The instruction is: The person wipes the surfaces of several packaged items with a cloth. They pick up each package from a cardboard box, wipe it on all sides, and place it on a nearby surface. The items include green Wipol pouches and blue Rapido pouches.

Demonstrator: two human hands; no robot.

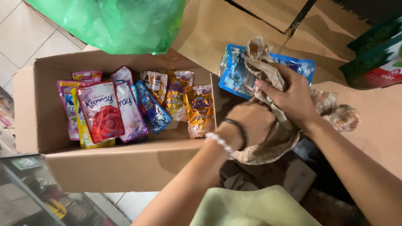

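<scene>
My right hand [293,98] presses a checked beige cloth [268,75] against a blue refill pouch [236,77], which is held up above the box's right side. My left hand [251,121], with a black band and a bead bracelet at the wrist, is curled under the pouch and the hanging cloth; its fingers are hidden. To the left stands an open cardboard box [125,165] with several upright pouches: pink and red ones [102,113], a blue one [153,106] and orange ones [199,109].
A green plastic bag [113,23] hangs over the box's far side. Flat cardboard [251,21] lies behind, and green packages [377,54] stand at the right. A glass counter [37,192] is at the lower left, tiled floor beyond.
</scene>
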